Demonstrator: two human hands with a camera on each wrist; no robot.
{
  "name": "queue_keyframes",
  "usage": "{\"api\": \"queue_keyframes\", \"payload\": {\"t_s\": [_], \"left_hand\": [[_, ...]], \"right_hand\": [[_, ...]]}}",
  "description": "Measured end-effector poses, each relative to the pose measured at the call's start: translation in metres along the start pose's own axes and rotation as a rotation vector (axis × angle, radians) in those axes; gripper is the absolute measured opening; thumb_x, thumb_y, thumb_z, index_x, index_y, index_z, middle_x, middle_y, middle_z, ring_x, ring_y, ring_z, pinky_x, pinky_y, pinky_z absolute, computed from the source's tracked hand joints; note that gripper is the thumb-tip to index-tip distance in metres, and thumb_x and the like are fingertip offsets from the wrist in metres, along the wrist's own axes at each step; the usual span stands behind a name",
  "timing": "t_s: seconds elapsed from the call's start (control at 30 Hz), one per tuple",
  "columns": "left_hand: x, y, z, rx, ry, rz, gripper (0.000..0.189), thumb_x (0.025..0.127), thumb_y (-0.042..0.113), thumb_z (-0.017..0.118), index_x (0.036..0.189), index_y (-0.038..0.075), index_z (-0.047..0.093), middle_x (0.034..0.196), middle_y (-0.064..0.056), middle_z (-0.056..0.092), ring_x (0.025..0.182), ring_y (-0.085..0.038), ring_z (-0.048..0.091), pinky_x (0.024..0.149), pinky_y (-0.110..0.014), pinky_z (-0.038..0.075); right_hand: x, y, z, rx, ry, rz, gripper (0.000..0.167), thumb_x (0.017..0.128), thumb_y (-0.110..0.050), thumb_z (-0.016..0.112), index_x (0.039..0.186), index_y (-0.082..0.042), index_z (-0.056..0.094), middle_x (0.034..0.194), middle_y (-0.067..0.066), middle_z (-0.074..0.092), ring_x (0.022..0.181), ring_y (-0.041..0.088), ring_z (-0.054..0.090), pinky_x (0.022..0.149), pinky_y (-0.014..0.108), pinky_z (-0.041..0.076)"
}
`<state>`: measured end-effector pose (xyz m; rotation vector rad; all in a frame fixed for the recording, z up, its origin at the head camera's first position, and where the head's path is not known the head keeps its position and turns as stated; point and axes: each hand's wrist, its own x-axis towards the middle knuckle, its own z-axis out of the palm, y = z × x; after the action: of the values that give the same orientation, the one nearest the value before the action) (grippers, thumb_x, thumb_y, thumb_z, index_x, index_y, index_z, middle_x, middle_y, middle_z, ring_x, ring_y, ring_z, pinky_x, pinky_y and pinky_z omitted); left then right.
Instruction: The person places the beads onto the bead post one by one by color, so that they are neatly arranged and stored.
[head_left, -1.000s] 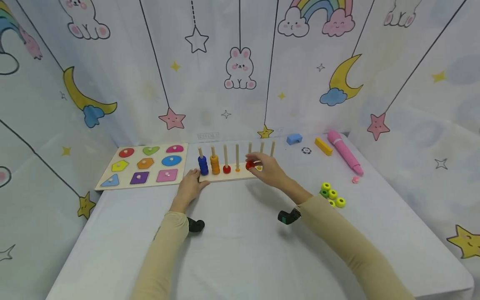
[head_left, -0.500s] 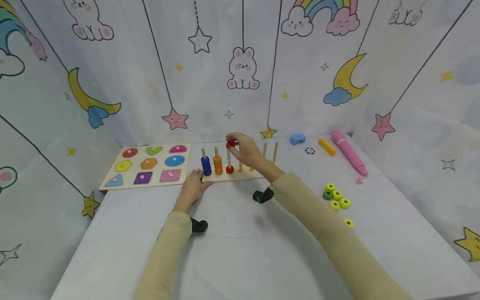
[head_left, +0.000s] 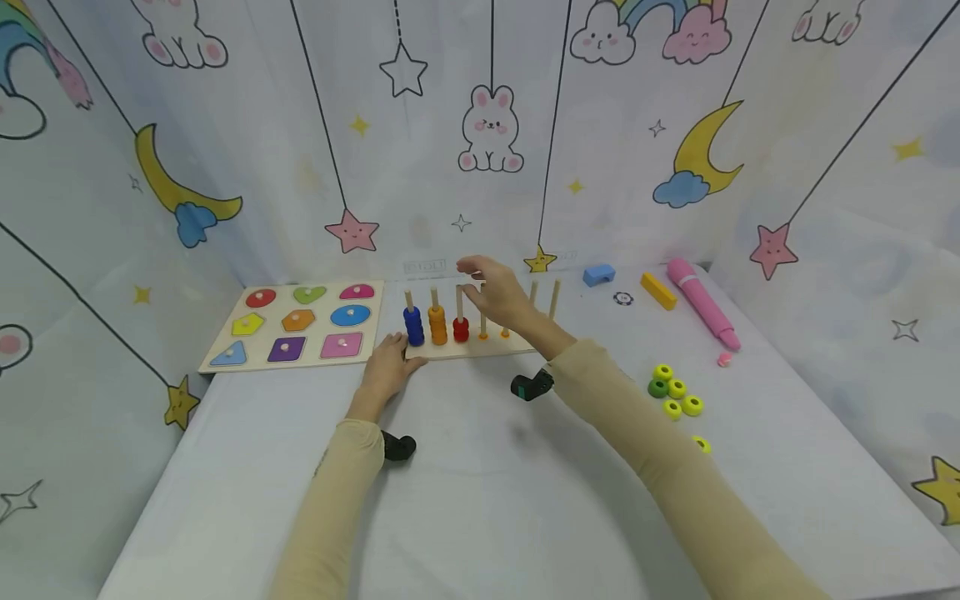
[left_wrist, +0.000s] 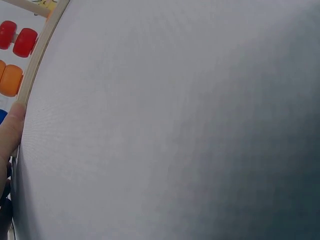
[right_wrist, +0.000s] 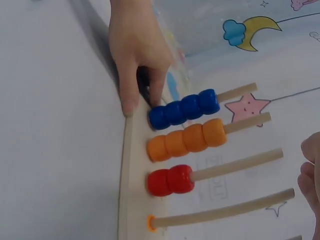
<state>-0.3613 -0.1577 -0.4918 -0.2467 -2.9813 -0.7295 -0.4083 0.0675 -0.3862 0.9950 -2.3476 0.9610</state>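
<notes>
A wooden peg board [head_left: 513,344] with a row of upright pegs stands toward the back of the table. Several blue beads [right_wrist: 185,109] fill the leftmost peg, several orange beads [right_wrist: 187,140] the second, and two red beads [right_wrist: 170,181] the third. My left hand [head_left: 386,367] grips the board's left end, thumb [left_wrist: 12,122] along its front edge and fingers around the side. Above the red peg is my right hand [head_left: 501,293], fingers loosely bent and apart, holding nothing. It partly covers the pegs behind it.
A shape puzzle board [head_left: 311,354] lies left of the pegs. At right are yellow beads [head_left: 693,406], a green bead [head_left: 657,388], a pink pen-shaped toy [head_left: 703,304], a yellow block [head_left: 658,291], a blue block [head_left: 598,275] and a small pink piece [head_left: 724,359].
My right hand carried a red bead leftward to the top of the third peg and let it go. The bead now sits on the other red one. My left hand stayed on the board.
</notes>
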Motion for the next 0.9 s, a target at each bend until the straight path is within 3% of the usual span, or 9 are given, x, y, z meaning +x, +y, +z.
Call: {"api": "queue_keyframes", "payload": {"t_s": [0.13,0.3,0.63,0.9], "left_hand": [[0.000,0.001,-0.001,0.005,0.004,0.003,0.071,0.091,0.038,0.061,0.138,-0.010,0.038,0.143,-0.027,0.036,0.135,-0.041,0.027,0.111,-0.049,0.023],[0.001,0.001,-0.001,0.011,-0.008,-0.005,0.072,0.092,0.039,0.060,0.139,-0.010,0.037,0.144,-0.027,0.034,0.136,-0.040,0.026,0.112,-0.049,0.022],[0.001,0.001,0.000,0.018,-0.002,0.002,0.071,0.092,0.038,0.060,0.138,-0.012,0.038,0.143,-0.028,0.035,0.135,-0.041,0.027,0.111,-0.050,0.023],[0.003,0.001,0.002,0.033,-0.014,0.007,0.072,0.093,0.040,0.059,0.138,-0.012,0.038,0.143,-0.028,0.035,0.135,-0.041,0.026,0.111,-0.050,0.023]], "right_hand": [[-0.009,0.006,-0.014,0.048,0.034,-0.019,0.029,0.086,0.006,0.062,0.114,0.005,0.058,0.109,0.013,0.064,0.103,0.021,0.060,0.087,0.020,0.049],[-0.032,0.017,-0.036,0.082,0.022,-0.013,0.022,0.086,0.006,0.061,0.108,0.004,0.061,0.102,0.011,0.066,0.096,0.020,0.064,0.083,0.023,0.052],[-0.108,0.051,-0.074,0.079,-0.115,0.077,0.018,0.088,0.003,0.061,0.105,0.001,0.064,0.099,0.011,0.068,0.090,0.019,0.065,0.078,0.030,0.056],[-0.170,0.057,-0.099,0.091,-0.236,0.217,0.021,0.091,0.000,0.059,0.112,0.001,0.062,0.105,0.014,0.066,0.096,0.020,0.062,0.083,0.033,0.055]]}}
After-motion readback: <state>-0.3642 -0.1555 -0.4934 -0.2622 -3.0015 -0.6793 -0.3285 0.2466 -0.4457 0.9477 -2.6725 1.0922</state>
